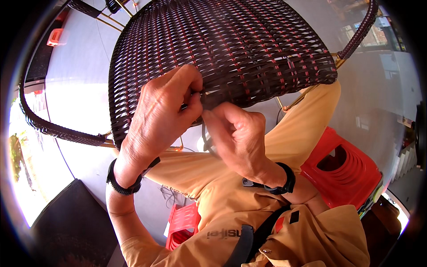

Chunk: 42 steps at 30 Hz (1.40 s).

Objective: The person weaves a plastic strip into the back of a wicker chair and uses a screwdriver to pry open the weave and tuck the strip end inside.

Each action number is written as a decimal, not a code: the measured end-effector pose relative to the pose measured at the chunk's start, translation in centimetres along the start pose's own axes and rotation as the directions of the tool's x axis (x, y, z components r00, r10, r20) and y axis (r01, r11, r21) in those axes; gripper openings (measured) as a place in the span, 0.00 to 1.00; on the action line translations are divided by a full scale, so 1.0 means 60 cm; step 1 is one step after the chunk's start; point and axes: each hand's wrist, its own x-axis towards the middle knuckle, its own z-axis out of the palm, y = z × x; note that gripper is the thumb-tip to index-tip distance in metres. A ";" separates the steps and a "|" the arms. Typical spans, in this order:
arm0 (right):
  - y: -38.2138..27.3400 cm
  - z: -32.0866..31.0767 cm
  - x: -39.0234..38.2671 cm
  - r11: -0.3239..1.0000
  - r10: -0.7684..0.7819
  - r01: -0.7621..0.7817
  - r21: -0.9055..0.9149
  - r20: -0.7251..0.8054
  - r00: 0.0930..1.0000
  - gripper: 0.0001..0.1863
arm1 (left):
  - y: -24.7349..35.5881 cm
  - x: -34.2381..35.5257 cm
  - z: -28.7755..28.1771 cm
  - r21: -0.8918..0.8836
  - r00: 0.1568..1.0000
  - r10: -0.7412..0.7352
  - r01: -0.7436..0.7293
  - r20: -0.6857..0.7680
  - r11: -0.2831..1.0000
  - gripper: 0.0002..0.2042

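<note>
Wicker chair panel, dark brown with red strands, is right in front of me, over my knees, near edge at my fingers. Can't tell if it's seat or backrest.

Left hand: thumb and forefinger pinched on the near edge, other fingers curled in; can't make out which strand they have. Right hand: just beside the left, thumb and forefinger pressed together on what looks like a thin dark strand that hangs down in a loop. Fingertips there are blurred.

Progress, my read: weave covers nearly the whole panel, and both armrests (left, right) are wrapped. Undone, as far as I can judge: the near edge, where the strand hangs free, plus a gap in the weave toward the right corner. Underside not visible, so can't rate it.

Chair frame is gold metal tubing. No bench under the work; my legs in tan trousers are below it.

Room: pale, glossy floor, window reflections on the right. Red plastic stool by my right side, second red stool low, left of my torso. Dark flat sheet lower left, strong daylight beyond it.
</note>
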 end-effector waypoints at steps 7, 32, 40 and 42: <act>0.004 0.003 0.001 0.997 -0.055 0.054 -0.056 -0.014 0.998 0.11 | 0.002 0.001 -0.001 -0.029 1.000 0.005 -0.005 -0.007 1.000 0.07; 0.011 -0.008 -0.016 0.966 0.210 -0.227 0.121 0.138 0.968 0.12 | -0.011 -0.013 -0.004 -0.171 0.993 -0.111 0.101 -0.049 0.980 0.06; 0.007 -0.007 -0.007 0.989 0.139 -0.144 0.042 0.101 0.985 0.09 | -0.008 0.000 -0.008 -0.241 0.959 -0.280 0.284 0.051 0.928 0.04; 0.005 -0.011 -0.007 0.993 0.118 -0.116 -0.022 0.119 0.986 0.08 | -0.010 0.000 -0.007 -0.233 0.970 -0.226 0.240 0.087 0.942 0.02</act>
